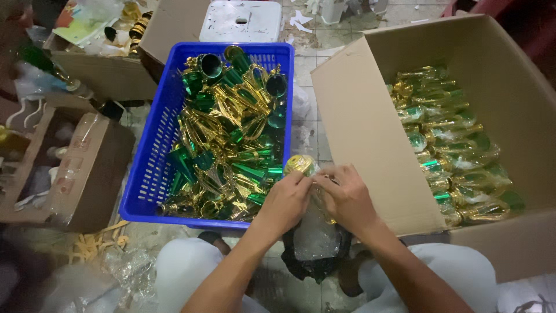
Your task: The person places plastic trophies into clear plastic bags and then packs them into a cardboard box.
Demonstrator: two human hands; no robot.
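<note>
**A:** From the head camera, your left hand (285, 203) and right hand (347, 200) meet in front of your knees, both pinched shut on one gold-and-green trophy cup (302, 166) and the clear plastic bag (315, 235) around its lower part. The gold end pokes up between your thumbs, just beside the near right corner of the blue crate (152, 168).

**B:** So where is the risk?

**A:** The grip looks like fingertips only. The film is slick, so I judge the cup could slide through the bag if you loosen either hand, and it would land on the tiled floor (307, 58) between your legs. The thin gold handles look brittle; a fall could snap one.

**B:** And the things around you?

**A:** The crate is heaped with loose cups (231, 127), handles tangled together. Your left forearm passes just over its near rim, so a careless elbow could drag a cup out. On your right, the open cardboard box (370, 133) holds bagged cups (452, 145) in rows; its near flap leans toward your right hand and could catch the bag.

**B:** Anything below?

**A:** A dark bundle (313, 264) lies under the bag, touching it. I cannot tell what it is; it may snag the film.
</note>
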